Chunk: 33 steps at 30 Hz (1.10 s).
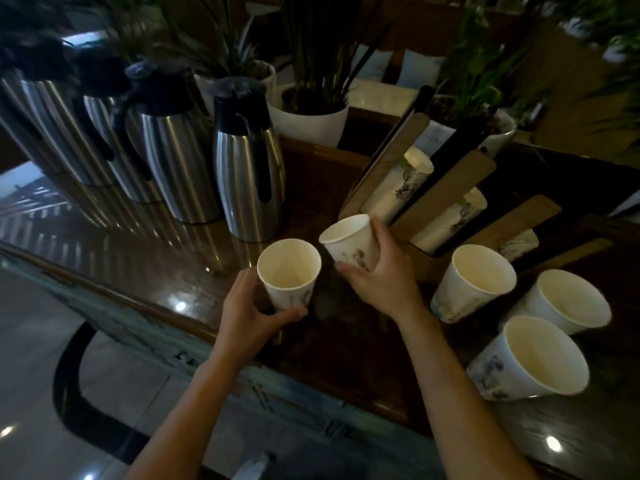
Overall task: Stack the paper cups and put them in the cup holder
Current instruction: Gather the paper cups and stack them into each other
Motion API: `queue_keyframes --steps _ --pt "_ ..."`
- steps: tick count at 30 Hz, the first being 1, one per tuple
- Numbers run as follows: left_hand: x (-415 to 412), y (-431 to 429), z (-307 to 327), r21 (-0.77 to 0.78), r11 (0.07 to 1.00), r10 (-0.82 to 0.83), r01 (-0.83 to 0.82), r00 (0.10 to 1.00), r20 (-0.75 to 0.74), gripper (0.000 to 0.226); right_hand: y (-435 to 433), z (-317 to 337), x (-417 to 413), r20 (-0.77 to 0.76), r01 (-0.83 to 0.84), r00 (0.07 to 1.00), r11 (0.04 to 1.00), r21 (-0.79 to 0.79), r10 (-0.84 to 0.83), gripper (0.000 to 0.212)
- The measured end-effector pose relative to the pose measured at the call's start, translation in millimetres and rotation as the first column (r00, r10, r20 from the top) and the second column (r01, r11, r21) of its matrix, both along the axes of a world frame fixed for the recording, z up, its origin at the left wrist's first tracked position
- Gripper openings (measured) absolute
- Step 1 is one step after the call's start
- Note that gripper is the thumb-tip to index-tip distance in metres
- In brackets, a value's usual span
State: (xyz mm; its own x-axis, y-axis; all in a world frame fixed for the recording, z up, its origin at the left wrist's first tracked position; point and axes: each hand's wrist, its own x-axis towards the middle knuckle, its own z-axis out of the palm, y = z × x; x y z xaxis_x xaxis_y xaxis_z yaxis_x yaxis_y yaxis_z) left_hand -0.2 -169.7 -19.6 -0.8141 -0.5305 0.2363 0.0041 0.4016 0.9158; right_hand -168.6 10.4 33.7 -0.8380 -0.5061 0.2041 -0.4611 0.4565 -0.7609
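"On the dark glossy wooden counter [180,271], where did the cups stand?"

"Two were in hand. The left hand [247,313] was wrapped around the lower body of an upright cream paper cup with a faint print [289,271], thumb in front near its base, fingers behind. The right hand [381,282] gripped a second cream paper cup [349,242] by its side wall, thumb under it, fingers over the far side."

"And how did they lie to each other?"

"That was what the next move seemed to turn on. The right-hand cup sat just beside and slightly beyond the left-hand one, its long axis tipped so the mouth faced up and to the left. I judged its base had to swing over the open mouth of the left cup and drop straight in to nest."

"The rest?"

"Three more loose cream cups [474,282] stood on the counter to the right, well apart from both hands, nearer the right one. The brown slatted wooden cup holder [450,192] stood behind them, slanted, with stacks of cups already lying in its slots, just beyond the right hand's fingers."
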Motion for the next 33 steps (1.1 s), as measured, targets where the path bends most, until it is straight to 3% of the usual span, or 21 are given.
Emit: queue_keyframes --steps 2,6,10,17,22,26,29,33 --pt "-7.4 -4.7 1.2 0.028 0.997 -0.076 0.076 0.997 0.015 0.085 16.0 24.6 2.9 0.073 0.006 0.997 0.977 -0.212 0.01 0.106" --pt "-32.1 0.4 8.4 0.027 0.971 -0.237 0.236 0.969 0.069 0.086 39.8 73.4 12.0 0.016 -0.062 0.997 0.859 -0.509 0.082 0.103" --pt "-57.0 18.7 9.9 0.047 0.918 -0.395 0.393 0.916 0.066 0.085 44.9 90.6 16.0 0.031 -0.082 0.992 0.813 -0.576 0.121 0.091" --pt "-77.4 31.5 9.6 0.088 0.846 -0.532 0.526 0.843 0.072 0.083 40.3 54.5 21.9 0.113 0.03 0.994 0.95 -0.31 0.005 0.093" --pt "-80.1 29.8 5.9 0.072 0.852 -0.524 0.519 0.847 0.091 0.085 40.7 44.8 32.6 0.038 0.135 0.991 0.972 -0.193 -0.13 0.091" --pt "-80.5 30.1 1.9 0.071 0.855 -0.519 0.514 0.85 0.091 0.088 41.7 38.0 42.9 0.006 0.187 0.982 0.981 0.056 -0.187 0.099" --pt "-81.2 31.0 2.4 0.071 0.859 -0.511 0.506 0.854 0.095 0.09 41.5 37.3 51.6 -0.003 0.146 0.989 0.959 0.245 -0.149 0.106" --pt "-79.5 37.2 1.5 0.103 0.855 -0.517 0.509 0.853 0.078 0.092 48.5 70.6 49.0 -0.079 0.119 0.992 0.925 0.36 -0.097 0.09"
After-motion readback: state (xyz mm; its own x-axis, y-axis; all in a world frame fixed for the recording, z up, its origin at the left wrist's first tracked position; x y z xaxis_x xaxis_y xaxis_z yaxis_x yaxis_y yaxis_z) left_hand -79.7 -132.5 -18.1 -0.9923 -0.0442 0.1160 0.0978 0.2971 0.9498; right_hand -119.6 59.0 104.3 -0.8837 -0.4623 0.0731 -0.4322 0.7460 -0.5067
